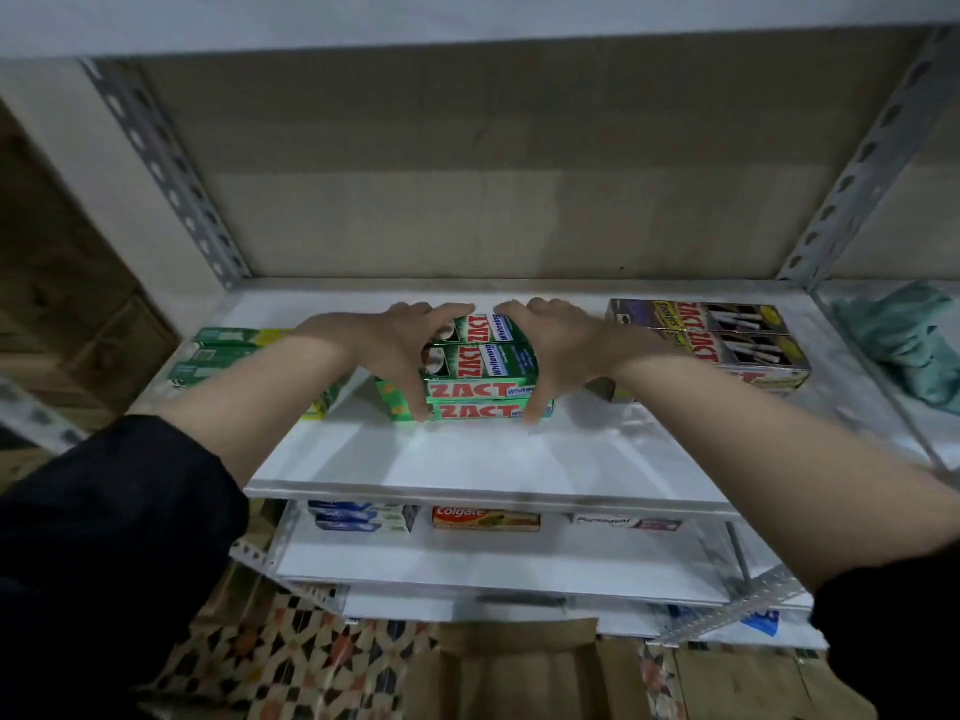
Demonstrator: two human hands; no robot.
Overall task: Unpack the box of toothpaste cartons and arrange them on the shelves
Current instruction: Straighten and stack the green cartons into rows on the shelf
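A stack of green Zact Whitening toothpaste cartons (480, 374) lies in the middle of the white upper shelf (467, 465). My left hand (400, 345) grips the stack's left side, fingers over the back and thumb down the front. On the right side my right hand (545, 350) grips it the same way. A stack of pale green cartons (228, 353) lies to the left, and dark Zact cartons (727, 340) are stacked to the right. The brown cardboard box (519, 667) stands open on the floor below.
The lower shelf (467, 563) holds blue-white cartons (363, 517), a red Colgate carton (485, 519) and a white Pepsodent carton (626, 523). A teal cloth (904, 340) lies at the far right. Perforated metal posts (171, 163) frame the shelving. Patterned tiles (291, 662) cover the floor.
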